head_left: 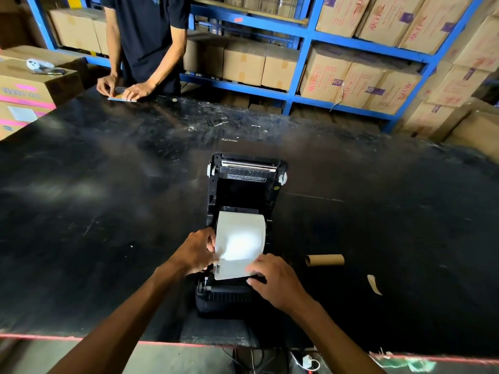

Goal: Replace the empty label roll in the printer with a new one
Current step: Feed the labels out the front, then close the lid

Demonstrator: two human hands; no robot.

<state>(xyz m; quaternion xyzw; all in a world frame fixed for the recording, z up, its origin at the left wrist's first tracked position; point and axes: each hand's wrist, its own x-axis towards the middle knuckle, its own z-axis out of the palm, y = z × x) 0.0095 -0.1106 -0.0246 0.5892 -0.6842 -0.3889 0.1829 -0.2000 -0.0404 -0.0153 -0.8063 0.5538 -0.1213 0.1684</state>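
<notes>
The printer (243,228) sat near the middle of the tabletop (81,211), toward its near edge, with its lid swung open to the far side. A white label roll (240,238) lay in the open bay, its loose end drawn toward the near edge over the printer's front. The left hand (195,252) pinched the left edge of that paper between thumb and fingers. The right hand (275,279) lay flat and open, fingers pressing the paper's near right corner down. The empty cardboard core (324,260) lay on the tabletop to the printer's right, apart from it. At the far edge another person (145,44) stood.
</notes>
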